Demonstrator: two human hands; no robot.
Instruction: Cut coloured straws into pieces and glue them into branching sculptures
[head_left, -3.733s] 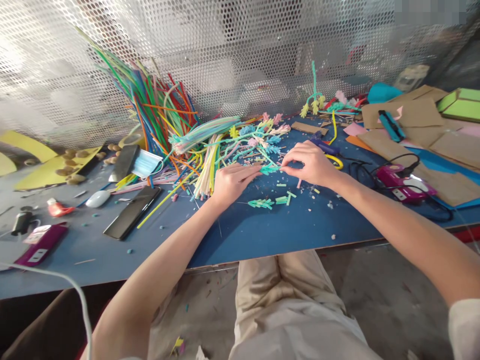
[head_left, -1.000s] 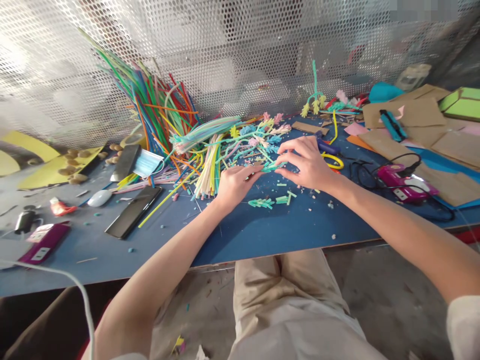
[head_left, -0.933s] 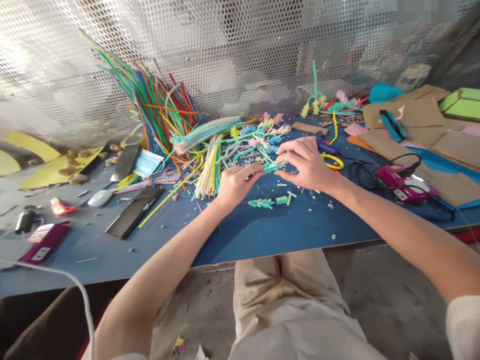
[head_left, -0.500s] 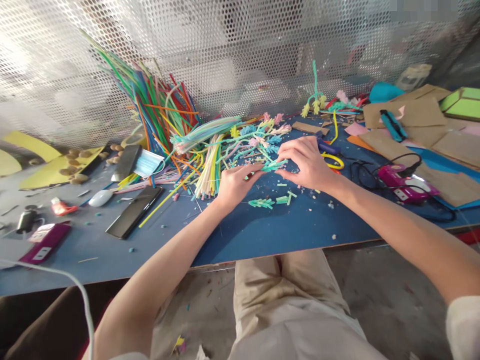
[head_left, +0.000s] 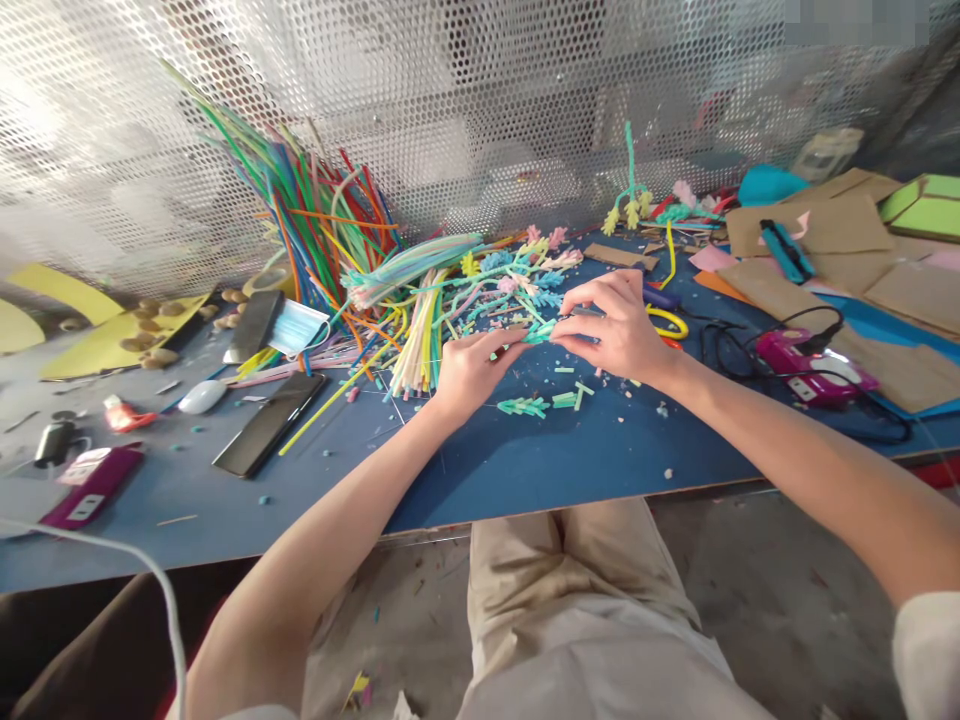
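Observation:
Between my two hands, just above the blue table [head_left: 480,480], is a small mint-green pipe-cleaner sprig [head_left: 537,332]. My left hand [head_left: 474,372] pinches its left end between thumb and fingers. The fingertips of my right hand [head_left: 611,325] close on its right end, and they hide part of it. Below the hands lie a finished-looking green sprig [head_left: 523,407] and a few short cut green pieces [head_left: 574,398]. Behind them spreads a pile of pink, blue and yellow pipe-cleaner flowers [head_left: 525,275].
Bundled pipe cleaners [head_left: 420,345] and a tall colourful bunch [head_left: 322,230] stand left of the pile. A phone [head_left: 266,425] and a white mouse [head_left: 201,397] lie further left. To the right are a magenta power strip [head_left: 814,370] with cables and cardboard sheets [head_left: 810,225].
My right hand's fingers have shifted slightly and drawn closer together around the sprig's right end. My left hand stays in nearly the same place.

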